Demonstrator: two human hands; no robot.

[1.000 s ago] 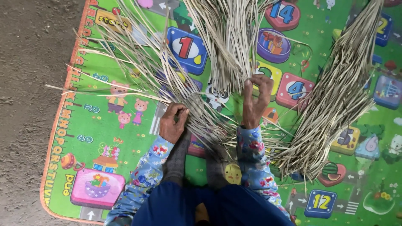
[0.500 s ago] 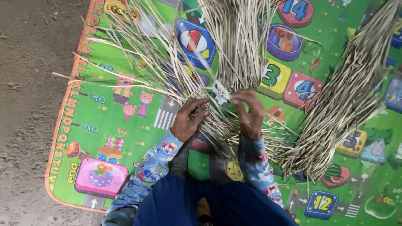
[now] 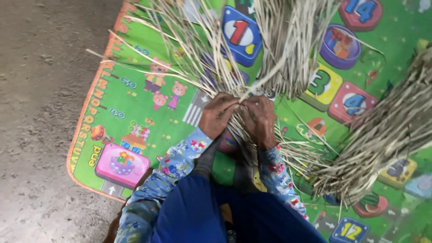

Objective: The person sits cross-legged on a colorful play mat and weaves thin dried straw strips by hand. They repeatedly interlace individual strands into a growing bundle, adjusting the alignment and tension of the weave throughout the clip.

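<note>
Bare floor (image 3: 36,135): grey, gritty, at far left, carrying the mat.

Play mat (image 3: 135,112): green, orange-edged, printed with cartoon animals and numbered tiles; it lies under everything else.

Loose strips (image 3: 180,49): pale dry reed or leaf strands fanning up and to the left from the hands, long axes running on a diagonal toward the mat's upper left corner.

Left hand (image 3: 218,114): floral sleeve, fingers curled shut over the strands where the fan gathers. It sits at the near end of the loose strips, which lead away from it up and leftward.

Single strip (image 3: 263,83): one lighter strand rising from between the two hands, slanting up and to the right. Its lower end lies at the fingertips of both hands, about equally near each; which hand pinches it cannot be told.

Right hand (image 3: 260,120): just beside the left, nearly touching it, fingers bent closed on the gathered strands.

Middle bundle (image 3: 288,40): dense sheaf directly above the right hand, long axis roughly upright in the view, ends hanging toward the hands.

Right bundle (image 3: 382,135): thick sheaf well apart to the right, lying diagonally from upper right to lower left, cut ends pointing toward the person's knee.
</note>
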